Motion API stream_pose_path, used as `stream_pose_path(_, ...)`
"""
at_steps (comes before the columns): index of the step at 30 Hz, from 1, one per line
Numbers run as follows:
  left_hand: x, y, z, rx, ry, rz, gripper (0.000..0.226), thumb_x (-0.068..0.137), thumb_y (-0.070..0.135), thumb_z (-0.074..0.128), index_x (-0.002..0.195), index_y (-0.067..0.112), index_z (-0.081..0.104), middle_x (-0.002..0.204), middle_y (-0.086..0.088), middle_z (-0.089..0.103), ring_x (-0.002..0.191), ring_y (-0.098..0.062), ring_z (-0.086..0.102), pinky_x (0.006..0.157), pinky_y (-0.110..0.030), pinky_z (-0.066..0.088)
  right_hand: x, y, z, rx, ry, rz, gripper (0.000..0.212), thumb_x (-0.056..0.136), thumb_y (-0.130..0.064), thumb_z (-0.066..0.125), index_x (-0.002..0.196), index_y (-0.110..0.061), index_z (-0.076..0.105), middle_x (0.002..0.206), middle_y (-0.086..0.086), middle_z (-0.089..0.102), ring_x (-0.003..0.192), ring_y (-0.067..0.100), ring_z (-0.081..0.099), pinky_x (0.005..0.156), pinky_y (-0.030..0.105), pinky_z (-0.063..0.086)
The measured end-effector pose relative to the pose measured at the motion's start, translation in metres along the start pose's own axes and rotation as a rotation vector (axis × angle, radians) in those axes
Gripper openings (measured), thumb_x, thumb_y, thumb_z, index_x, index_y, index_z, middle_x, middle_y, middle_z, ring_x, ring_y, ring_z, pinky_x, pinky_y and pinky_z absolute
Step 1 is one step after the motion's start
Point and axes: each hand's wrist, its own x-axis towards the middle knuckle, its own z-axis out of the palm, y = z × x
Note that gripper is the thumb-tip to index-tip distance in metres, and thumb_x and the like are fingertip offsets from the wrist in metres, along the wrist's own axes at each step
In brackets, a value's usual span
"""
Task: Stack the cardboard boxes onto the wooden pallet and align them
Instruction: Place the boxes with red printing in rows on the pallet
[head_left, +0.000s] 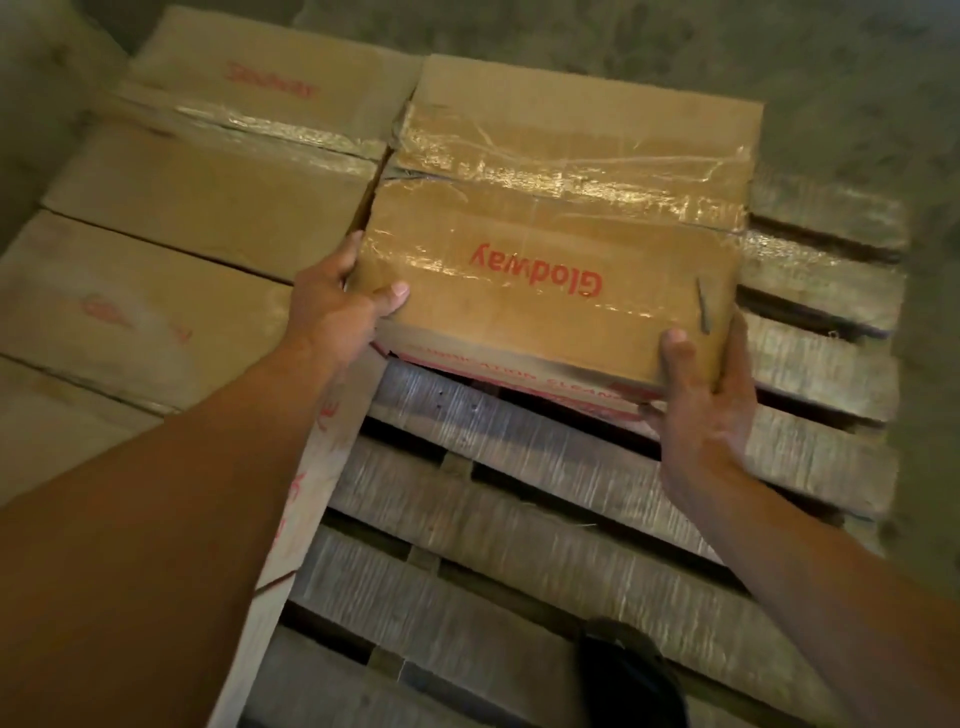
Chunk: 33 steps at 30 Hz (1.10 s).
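Two hands hold one cardboard box (561, 208). It is taped shut, so we cannot see what is inside. It sits on the far part of the wooden pallet (519, 467), just beside the other boxes (208, 197) on the left, which are taped shut too. Red letters on top say "Glodway", upside down to us. The red words on its side are too blurry to read. The left hand (332, 306) grips the near left corner, thumb on top. The right hand (711, 410) wraps round the near right corner. The near edge may be lifted a little.
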Motion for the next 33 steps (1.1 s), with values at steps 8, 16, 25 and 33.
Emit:
stream_pose_path(8,-0.011,0.009,0.029,0.264,0.344,0.073,0.068,0.082,0.025,0.083,0.142,0.009,0.054,0.145,-0.009,0.056,0.133,-0.020,0.052,0.107,-0.018,0.035,0.001,0.013,0.003,-0.096,-0.023,0.030,0.064,0.073,-0.082,0.060,0.125,-0.085,0.024,0.148,-0.021,0.045,0.135,0.022,0.049,0.106,0.060,0.044)
stream_pose_path(16,-0.009,0.012,0.029,0.756,0.405,0.126,0.046,0.086,0.041,0.075,0.111,0.002,0.072,0.115,-0.024,0.066,0.114,-0.037,0.057,0.101,-0.045,0.046,-0.013,0.007,0.000,-0.162,-0.052,0.075,0.073,0.084,-0.071,0.058,0.145,-0.067,0.018,0.150,-0.015,0.046,0.135,0.022,0.048,0.110,0.054,0.043)
stream_pose_path(25,-0.070,0.056,0.074,0.906,0.151,0.386,0.052,0.098,0.036,0.059,0.141,0.008,0.053,0.140,-0.017,0.051,0.130,-0.036,0.047,0.104,-0.046,0.042,-0.012,-0.050,-0.058,-0.462,-0.055,0.000,0.063,0.103,-0.053,0.043,0.159,-0.038,0.021,0.163,-0.003,0.031,0.149,0.023,0.030,0.116,0.042,0.031)
stream_pose_path(33,-0.224,0.119,0.158,0.904,-0.191,0.728,0.044,0.100,0.038,0.050,0.132,0.008,0.059,0.131,-0.015,0.058,0.118,-0.034,0.053,0.094,-0.044,0.044,-0.089,-0.088,-0.255,-0.630,0.343,-0.073,0.059,0.104,-0.047,0.044,0.154,-0.018,0.034,0.152,0.013,0.046,0.139,0.033,0.043,0.111,0.041,0.036)
